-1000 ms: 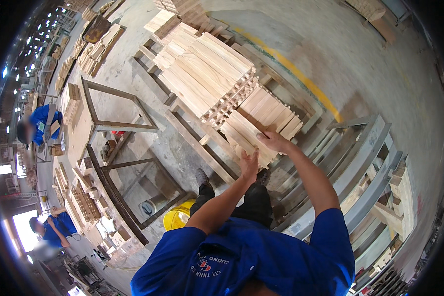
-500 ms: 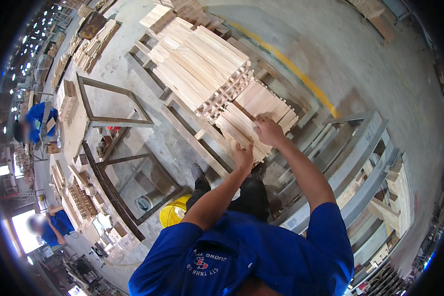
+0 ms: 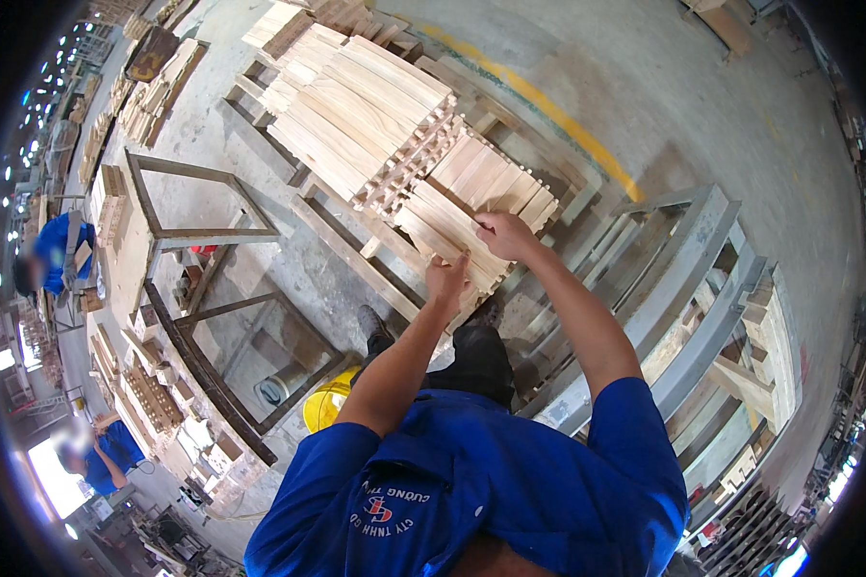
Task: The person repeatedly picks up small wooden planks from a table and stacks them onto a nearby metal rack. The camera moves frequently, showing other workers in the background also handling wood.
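A low stack of pale wooden slats (image 3: 443, 223) with small tenons at their ends lies in front of me, a dark gap running through its top layer. My right hand (image 3: 507, 236) is closed at the near end of that gap, fingers curled in; whatever they grip is hidden. At the near left edge of the stack, my left hand (image 3: 446, 277) has its fingers bent against the slat ends, one digit pointing up. What the left fingers hold, if anything, does not show. A taller slat pile (image 3: 366, 106) adjoins on the far side.
Wooden pallet beams (image 3: 356, 236) lie under the piles. On the left stand a metal-framed table (image 3: 202, 234) and a yellow bucket (image 3: 325, 404); a grey metal rack (image 3: 674, 279) is close on the right. Two people in blue (image 3: 65, 252) work at far left.
My right hand's fingers have curled in more, near the gap between the slats. My left hand stays at the near slat ends. The whole view has shifted slightly.
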The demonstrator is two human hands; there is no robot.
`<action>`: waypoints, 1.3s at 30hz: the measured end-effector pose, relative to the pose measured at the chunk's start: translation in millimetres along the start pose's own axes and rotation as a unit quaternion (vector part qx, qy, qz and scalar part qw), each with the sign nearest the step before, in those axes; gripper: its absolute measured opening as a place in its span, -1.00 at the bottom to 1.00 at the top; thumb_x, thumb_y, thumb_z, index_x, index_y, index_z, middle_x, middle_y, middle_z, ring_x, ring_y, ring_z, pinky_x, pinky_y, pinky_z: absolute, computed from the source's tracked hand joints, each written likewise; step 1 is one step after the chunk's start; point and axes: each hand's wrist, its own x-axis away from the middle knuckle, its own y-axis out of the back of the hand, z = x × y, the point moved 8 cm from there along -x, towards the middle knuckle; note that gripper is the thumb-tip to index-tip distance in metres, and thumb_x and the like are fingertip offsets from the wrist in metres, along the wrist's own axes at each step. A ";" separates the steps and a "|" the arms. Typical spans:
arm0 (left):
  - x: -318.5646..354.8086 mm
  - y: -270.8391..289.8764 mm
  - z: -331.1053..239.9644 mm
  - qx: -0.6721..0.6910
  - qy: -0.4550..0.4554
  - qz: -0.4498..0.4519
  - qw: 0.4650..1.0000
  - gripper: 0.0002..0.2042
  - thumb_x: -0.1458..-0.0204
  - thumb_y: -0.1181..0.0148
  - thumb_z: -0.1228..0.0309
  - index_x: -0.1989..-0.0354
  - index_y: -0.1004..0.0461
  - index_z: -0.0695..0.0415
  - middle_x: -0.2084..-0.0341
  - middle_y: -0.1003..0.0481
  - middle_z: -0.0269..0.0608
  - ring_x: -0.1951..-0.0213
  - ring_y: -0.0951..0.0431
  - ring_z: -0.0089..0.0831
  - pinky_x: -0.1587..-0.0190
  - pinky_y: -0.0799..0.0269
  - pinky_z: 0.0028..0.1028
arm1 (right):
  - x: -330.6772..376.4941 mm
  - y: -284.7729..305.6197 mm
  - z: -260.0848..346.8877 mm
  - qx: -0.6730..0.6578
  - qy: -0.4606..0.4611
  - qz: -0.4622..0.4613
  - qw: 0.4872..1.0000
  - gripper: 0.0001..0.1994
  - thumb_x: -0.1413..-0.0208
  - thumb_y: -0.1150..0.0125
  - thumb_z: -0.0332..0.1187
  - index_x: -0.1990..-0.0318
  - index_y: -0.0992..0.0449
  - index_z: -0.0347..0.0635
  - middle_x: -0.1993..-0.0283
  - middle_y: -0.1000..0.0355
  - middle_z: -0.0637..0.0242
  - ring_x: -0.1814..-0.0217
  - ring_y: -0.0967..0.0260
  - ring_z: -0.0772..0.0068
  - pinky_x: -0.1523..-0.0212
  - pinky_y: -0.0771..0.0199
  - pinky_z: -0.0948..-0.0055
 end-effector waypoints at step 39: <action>345.0 932.3 -4.0 -0.046 -0.203 -0.757 0.620 -0.41 -0.12 -0.40 0.09 -0.18 -0.51 0.29 0.00 -0.60 0.19 -0.05 -0.63 0.06 -0.14 -0.52 -0.18 | -23.5 -346.8 449.2 -0.198 0.171 0.250 0.932 -0.64 -0.36 -0.18 -0.40 -0.25 -0.36 -0.24 0.05 -0.48 0.29 0.12 -0.48 0.52 0.17 -0.53 0.54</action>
